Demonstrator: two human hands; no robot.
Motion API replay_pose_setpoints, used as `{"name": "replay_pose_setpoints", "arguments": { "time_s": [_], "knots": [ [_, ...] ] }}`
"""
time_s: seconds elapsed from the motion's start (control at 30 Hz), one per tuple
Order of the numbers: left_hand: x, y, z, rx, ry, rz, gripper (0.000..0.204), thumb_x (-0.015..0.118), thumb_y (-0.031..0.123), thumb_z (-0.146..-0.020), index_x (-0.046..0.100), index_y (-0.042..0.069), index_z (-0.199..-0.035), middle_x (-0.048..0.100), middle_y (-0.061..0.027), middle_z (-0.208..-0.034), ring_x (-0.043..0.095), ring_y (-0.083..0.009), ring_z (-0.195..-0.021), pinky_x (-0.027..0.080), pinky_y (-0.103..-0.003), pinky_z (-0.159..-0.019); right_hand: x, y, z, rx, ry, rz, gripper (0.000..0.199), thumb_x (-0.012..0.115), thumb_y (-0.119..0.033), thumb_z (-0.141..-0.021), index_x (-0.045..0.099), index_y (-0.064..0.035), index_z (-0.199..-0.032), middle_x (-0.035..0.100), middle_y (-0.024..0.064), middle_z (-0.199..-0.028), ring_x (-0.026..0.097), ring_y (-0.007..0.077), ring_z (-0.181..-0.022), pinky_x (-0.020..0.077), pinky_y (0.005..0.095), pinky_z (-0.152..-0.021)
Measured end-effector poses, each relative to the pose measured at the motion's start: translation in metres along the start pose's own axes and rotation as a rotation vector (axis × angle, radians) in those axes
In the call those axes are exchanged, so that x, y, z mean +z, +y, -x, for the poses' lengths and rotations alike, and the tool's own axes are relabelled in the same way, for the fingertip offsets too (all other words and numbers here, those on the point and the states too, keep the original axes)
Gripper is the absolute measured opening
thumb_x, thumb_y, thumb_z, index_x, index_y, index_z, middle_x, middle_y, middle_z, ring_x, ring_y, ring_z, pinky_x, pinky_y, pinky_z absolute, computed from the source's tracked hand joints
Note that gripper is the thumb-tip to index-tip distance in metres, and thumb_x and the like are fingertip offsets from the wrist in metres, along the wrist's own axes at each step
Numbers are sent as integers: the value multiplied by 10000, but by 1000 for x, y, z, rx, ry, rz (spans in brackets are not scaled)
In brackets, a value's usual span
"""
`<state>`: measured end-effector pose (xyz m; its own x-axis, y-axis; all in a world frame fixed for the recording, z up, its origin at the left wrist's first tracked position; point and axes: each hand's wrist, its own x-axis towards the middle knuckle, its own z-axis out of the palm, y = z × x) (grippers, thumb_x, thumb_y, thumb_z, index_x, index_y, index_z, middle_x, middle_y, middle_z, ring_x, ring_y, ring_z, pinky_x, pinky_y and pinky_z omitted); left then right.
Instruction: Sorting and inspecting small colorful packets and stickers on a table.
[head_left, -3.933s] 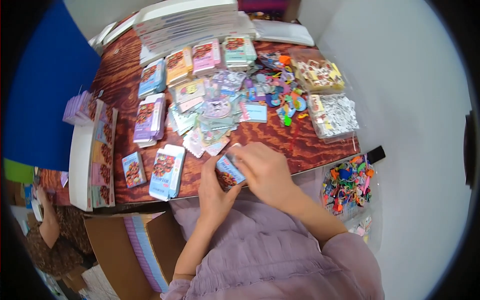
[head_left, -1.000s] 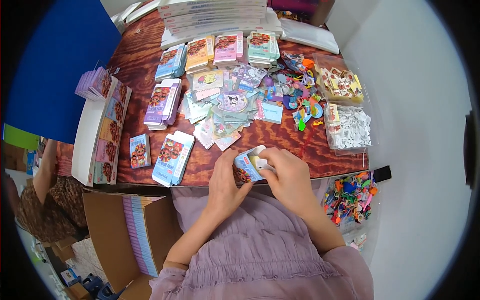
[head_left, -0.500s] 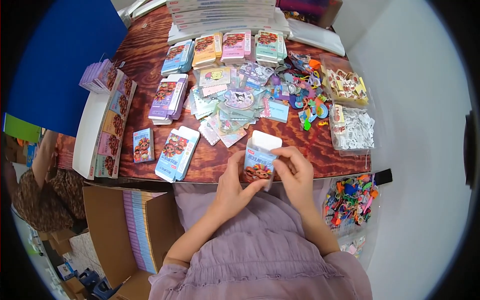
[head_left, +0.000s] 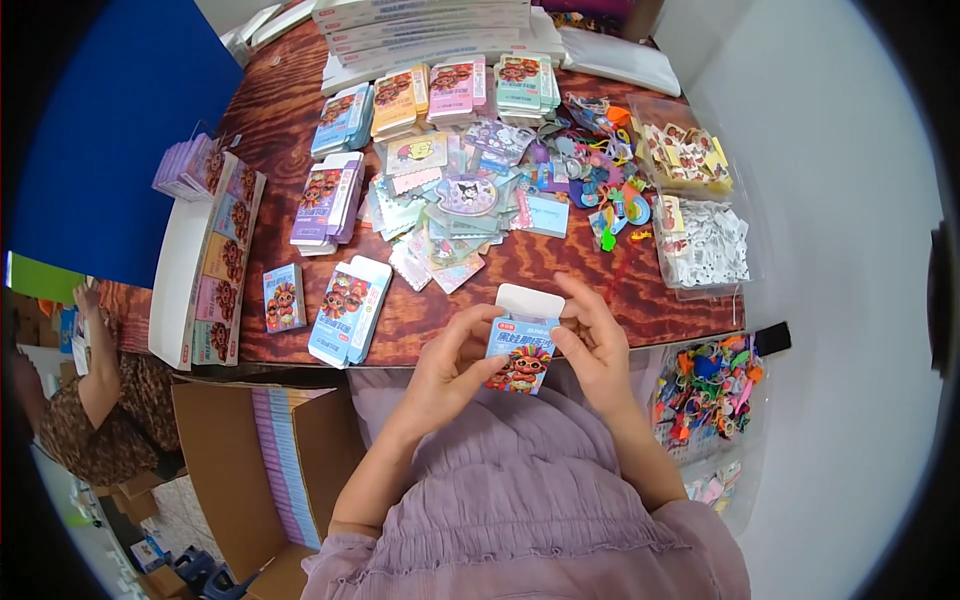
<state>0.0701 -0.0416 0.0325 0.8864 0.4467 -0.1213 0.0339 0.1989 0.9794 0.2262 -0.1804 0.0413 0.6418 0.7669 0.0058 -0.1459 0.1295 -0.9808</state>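
Note:
Between my hands, at the table's front edge, is a small light-blue cardboard box (head_left: pixel 521 362) with a cartoon picture. Its white top flap (head_left: pixel 530 302) stands raised. My left hand (head_left: pixel 448 365) grips the box's left side, thumb across the front. On the right, my right hand (head_left: pixel 594 352) has its thumb at the upper corner, the index finger stretched out behind the flap. Whatever may be inside the box does not show. A closed blue box (head_left: pixel 284 298) stands to the left, beside a stack of flat blue cartons (head_left: pixel 349 312).
Stacked cartons (head_left: pixel 328 203), sticker sheets (head_left: pixel 465 200) and colourful trinkets (head_left: pixel 605 190) cover the middle. Clear trays (head_left: pixel 752 285) stand at right. A white display tray (head_left: pixel 180 300) is at left, above an open brown carton (head_left: pixel 215 440). Another person (head_left: pixel 105 410) sits at far left.
The blue box has come slightly nearer to me and its front now faces up more. My right index finger has lifted off it and stretched outward.

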Motion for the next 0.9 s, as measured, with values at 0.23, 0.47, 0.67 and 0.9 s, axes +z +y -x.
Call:
{"name": "replay_pose_setpoints", "arguments": {
  "time_s": [0.23,0.47,0.67,0.9],
  "knots": [
    [11,-2,4,-3,63,-124,584,627,-37,-929,354,43,-1439,615,-135,-1110,689,-223,-994,560,-323,-838,-9,16,-3,-9,-151,25,137,610,14,-942,618,29,-1078,671,133,-1137,645,129,-1005,518,268,-885],
    [11,1,4,-6,6,-289,679,640,-24,-927,271,62,-1491,619,-151,-1134,689,-275,-1049,561,-361,-861,-9,5,-10,206,-67,10,75,677,-6,-918,634,14,-976,709,55,-961,647,71,-863,515,224,-764],
    [14,2,5,-32,8,-244,719,636,-33,-926,250,89,-1520,618,-152,-1133,687,-278,-1062,557,-359,-864,-20,6,-15,217,-135,44,57,669,-10,-922,668,30,-964,720,57,-952,653,68,-839,521,226,-751],
    [11,0,8,-72,14,-205,728,609,-98,-916,278,112,-1530,569,-130,-1170,656,-211,-1051,545,-310,-856,-19,-9,-6,-56,-244,489,167,683,28,-868,710,34,-1033,728,140,-1068,698,164,-899,543,278,-769]
  ]
}}
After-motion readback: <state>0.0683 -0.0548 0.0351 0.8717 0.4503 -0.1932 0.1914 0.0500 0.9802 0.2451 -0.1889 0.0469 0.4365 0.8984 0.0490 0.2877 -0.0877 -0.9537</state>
